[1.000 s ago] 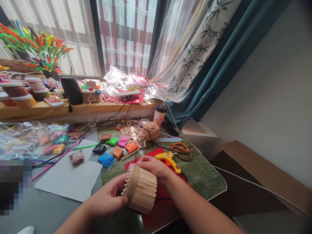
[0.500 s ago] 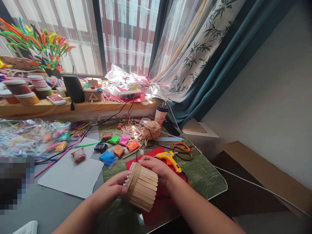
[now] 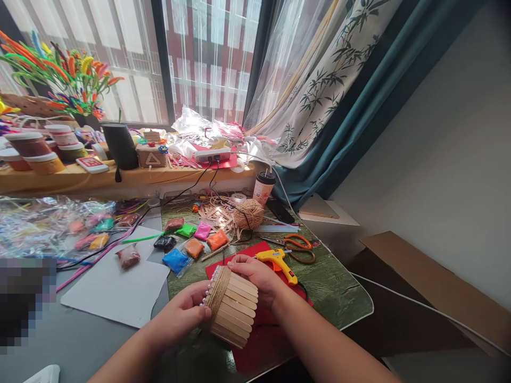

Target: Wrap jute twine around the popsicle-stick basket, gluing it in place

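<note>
A cup made of wooden craft sticks [image 3: 235, 308] lies tilted between my hands, its rounded stick ends pointing to the lower right. Jute twine [image 3: 220, 291] is wound round it in a band, and white pearl beads [image 3: 207, 292] line the edge beside that band. My left hand [image 3: 189, 307] is closed on the beaded end, thumb in front and fingers behind. At the band's upper end, my right hand [image 3: 255, 274] pinches the twine between thumb and forefinger; its other fingers are partly hidden by the cup. A yellow glue gun [image 3: 278, 261] lies just beyond my right hand.
Orange-handled scissors [image 3: 297, 246], a twine ball [image 3: 249, 214] and a lidded paper cup [image 3: 264, 187] stand or lie farther back. Several clay packets [image 3: 194, 247] lie left of a red sheet [image 3: 265, 348]. White board [image 3: 115, 287] covers part of the grey table. Black cables cross the back.
The cup has shifted very slightly left and down with my left hand. My right hand keeps nearly the same place and pinch.
</note>
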The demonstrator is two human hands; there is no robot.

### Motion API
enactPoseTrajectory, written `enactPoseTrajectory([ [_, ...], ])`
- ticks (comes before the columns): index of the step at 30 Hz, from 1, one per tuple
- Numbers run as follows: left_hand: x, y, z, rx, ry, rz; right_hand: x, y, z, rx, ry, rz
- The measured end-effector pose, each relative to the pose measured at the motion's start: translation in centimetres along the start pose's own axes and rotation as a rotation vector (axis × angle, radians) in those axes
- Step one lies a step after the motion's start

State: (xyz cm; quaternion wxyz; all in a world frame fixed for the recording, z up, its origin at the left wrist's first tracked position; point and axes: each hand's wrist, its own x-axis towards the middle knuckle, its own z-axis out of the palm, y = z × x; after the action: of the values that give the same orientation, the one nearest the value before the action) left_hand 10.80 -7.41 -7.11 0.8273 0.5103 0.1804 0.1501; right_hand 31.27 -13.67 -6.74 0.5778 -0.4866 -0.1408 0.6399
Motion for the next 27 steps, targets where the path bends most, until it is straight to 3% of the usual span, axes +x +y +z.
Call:
enactPoseTrajectory([
  [4,0.1,0.1,-0.1,0.068,0.075,-0.005,0.1,0.3,0.2,0.022,0.026,-0.016],
  [14,-0.1,1.0,0.8,0.059,-0.049,-0.014,-0.1,-0.2,0.2,-0.012,0.033,-0.002],
  [22,0.0,-0.1,-0.2,-0.033,0.064,-0.056,0.4,0.3,0.1,0.006,0.037,-0.007],
  [27,0.4,0.0,0.0,-0.031,0.047,-0.052,0.2,0.2,0.2,0.011,0.027,-0.017],
])
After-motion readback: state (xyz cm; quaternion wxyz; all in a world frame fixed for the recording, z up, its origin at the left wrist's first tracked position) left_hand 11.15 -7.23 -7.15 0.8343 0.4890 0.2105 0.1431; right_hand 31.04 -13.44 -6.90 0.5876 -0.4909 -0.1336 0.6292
